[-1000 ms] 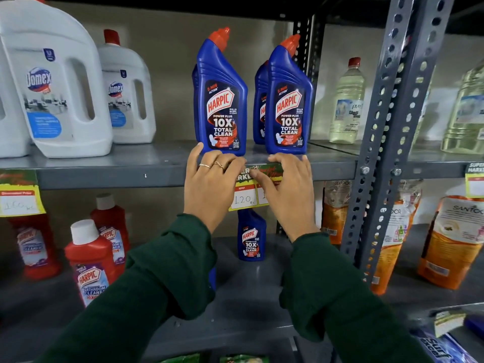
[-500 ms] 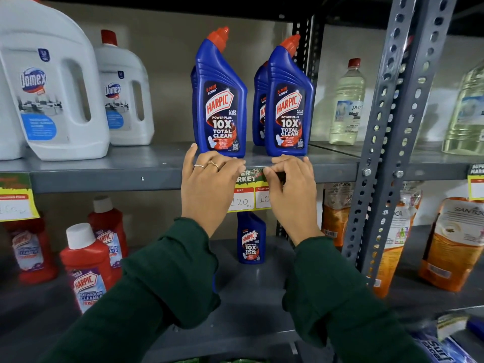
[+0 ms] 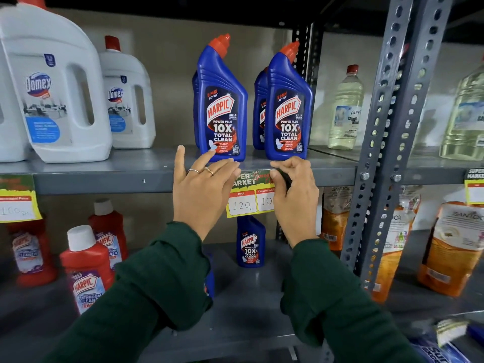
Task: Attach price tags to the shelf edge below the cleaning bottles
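Observation:
Two blue Harpic bottles [image 3: 221, 106] [image 3: 288, 108] stand at the front of the grey shelf, with more behind them. A yellow price tag [image 3: 245, 197] reading 120 hangs from the shelf edge [image 3: 104, 182] just below them. My left hand [image 3: 201, 195] rests against the shelf edge at the tag's upper left corner, fingers spread and forefinger raised. My right hand [image 3: 296, 203] covers the tag's right part and pinches a small black clip [image 3: 285, 178] at the tag's top edge.
White Domex jugs [image 3: 57, 95] stand to the left, clear bottles [image 3: 345, 108] to the right. Other tags hang at far left [image 3: 15, 203] and far right [image 3: 475, 189]. A perforated grey upright [image 3: 387, 142] divides the bays. Below are red Harpic bottles [image 3: 86, 268], a small blue bottle [image 3: 250, 242] and orange pouches [image 3: 450, 247].
My left hand's fingers have spread and slid left, baring more of the tag. My right hand has shifted right and closed on the black clip at the tag's top.

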Demonstrator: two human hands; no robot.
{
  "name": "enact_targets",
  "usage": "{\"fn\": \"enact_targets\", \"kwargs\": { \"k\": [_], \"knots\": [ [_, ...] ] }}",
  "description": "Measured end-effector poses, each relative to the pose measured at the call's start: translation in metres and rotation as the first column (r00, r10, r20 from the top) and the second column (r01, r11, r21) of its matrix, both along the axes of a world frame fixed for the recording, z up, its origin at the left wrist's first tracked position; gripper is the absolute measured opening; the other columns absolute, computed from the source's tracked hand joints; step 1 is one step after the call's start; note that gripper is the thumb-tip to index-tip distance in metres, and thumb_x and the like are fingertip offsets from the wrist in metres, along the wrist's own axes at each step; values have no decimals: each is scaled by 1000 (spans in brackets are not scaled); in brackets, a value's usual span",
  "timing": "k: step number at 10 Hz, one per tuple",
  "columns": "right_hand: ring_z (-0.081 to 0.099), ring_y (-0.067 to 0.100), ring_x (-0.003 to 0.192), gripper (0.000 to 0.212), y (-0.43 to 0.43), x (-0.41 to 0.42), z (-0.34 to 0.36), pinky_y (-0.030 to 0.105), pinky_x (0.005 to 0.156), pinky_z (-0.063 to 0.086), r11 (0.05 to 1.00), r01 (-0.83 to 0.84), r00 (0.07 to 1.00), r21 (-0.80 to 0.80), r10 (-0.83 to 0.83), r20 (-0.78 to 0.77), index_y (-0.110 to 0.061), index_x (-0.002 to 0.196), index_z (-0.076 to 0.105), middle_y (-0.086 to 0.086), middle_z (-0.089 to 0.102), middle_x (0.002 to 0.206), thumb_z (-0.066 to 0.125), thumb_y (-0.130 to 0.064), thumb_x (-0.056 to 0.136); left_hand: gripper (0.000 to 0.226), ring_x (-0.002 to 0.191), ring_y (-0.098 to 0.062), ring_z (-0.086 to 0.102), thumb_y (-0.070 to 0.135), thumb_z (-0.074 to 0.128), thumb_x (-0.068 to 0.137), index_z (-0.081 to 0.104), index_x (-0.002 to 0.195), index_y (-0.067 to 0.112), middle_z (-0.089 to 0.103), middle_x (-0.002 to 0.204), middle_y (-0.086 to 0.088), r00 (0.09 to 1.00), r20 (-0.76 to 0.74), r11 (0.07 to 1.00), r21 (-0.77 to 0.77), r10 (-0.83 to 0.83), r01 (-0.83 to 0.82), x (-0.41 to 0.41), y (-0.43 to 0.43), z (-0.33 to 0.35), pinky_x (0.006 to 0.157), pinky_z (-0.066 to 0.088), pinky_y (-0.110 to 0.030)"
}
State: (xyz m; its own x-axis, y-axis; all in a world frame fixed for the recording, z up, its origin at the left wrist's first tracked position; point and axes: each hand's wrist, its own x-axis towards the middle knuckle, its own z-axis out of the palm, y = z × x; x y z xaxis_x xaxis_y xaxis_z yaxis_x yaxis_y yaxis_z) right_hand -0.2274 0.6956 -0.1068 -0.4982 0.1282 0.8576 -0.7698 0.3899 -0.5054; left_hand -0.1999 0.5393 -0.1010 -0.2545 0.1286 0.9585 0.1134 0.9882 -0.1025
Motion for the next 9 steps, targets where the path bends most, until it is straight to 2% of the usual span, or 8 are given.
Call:
{"fn": "enact_targets", "kwargs": {
  "k": [1, 2, 3, 5, 6, 7, 8, 9],
  "knots": [
    [55, 20, 105, 8, 1, -1, -1, 43, 81, 53, 999, 35, 999, 11, -35, -9, -11, 98, 53, -11, 54, 100, 53, -10, 90, 28, 116, -26, 55, 30, 47, 94, 68, 102, 13, 74, 98, -6, 1000, 5, 999, -29, 20, -20, 1, -3, -1, 108, 10, -55],
    [53, 25, 109, 9, 1, -4, -4, 44, 84, 53, 996, 77, 996, 51, -74, -53, -9, 99, 53, 2, 65, 105, 51, -7, 90, 26, 114, -30, 56, 25, 49, 91, 67, 98, 9, 75, 86, -11, 1000, -14, 995, -98, 26, -28, 3, -5, 3, 106, 15, -59],
    [51, 27, 112, 11, 1, -6, -7, 47, 86, 52, 992, 101, 993, 79, -96, -62, -9, 100, 53, 7, 66, 108, 51, -7, 90, 26, 112, -32, 57, 25, 47, 89, 66, 93, 7, 75, 83, -10, 1000, -13, 991, -135, 12, -13, 5, -6, 5, 105, 16, -60],
    [52, 29, 109, 9, -1, -2, -4, 49, 88, 51, 987, 127, 991, 102, -121, -66, -9, 98, 51, 10, 67, 105, 50, -6, 90, 17, 113, -33, 57, 19, 49, 89, 63, 89, 10, 76, 83, -6, 999, 39, 985, -169, -14, 20, 6, -10, 10, 108, 8, -56],
    [53, 31, 107, 10, 0, 8, 0, 51, 86, 50, 984, 127, 992, 129, -128, -5, -8, 98, 51, 13, 66, 104, 46, -4, 91, 2, 111, -35, 58, 10, 61, 85, 63, 85, 12, 76, 81, -7, 996, 82, 982, -181, -41, 55, 8, -13, 12, 109, 7, -54],
    [52, 35, 109, 19, -1, 19, 6, 53, 96, 43, 970, 141, 985, 199, -157, 66, -4, 104, 51, 18, 64, 108, 43, 3, 88, 9, 111, -37, 57, 6, 67, 81, 63, 86, 11, 76, 83, -8, 986, 158, 977, -193, -54, 84, 13, -13, 18, 108, 9, -56],
    [41, 33, 127, 39, -8, 32, 14, 50, 114, 24, 888, 212, 958, 407, -271, 92, -2, 119, 46, 22, 54, 128, 42, 9, 81, 24, 122, -37, 47, 20, 50, 91, 60, 111, 9, 69, 111, -13, 977, 215, 976, -213, 9, 38, 21, -21, 17, 107, 14, -58],
    [27, 30, 138, 40, -14, 43, 7, 52, 115, 20, 830, 333, 918, 448, -393, 46, -5, 127, 40, 19, 41, 142, 40, 0, 87, 46, 129, -34, 40, 34, 29, 94, 50, 127, 9, 57, 130, -13, 980, 194, 990, -144, 34, -6, 35, -32, 14, 108, 13, -54]
  ]
}}
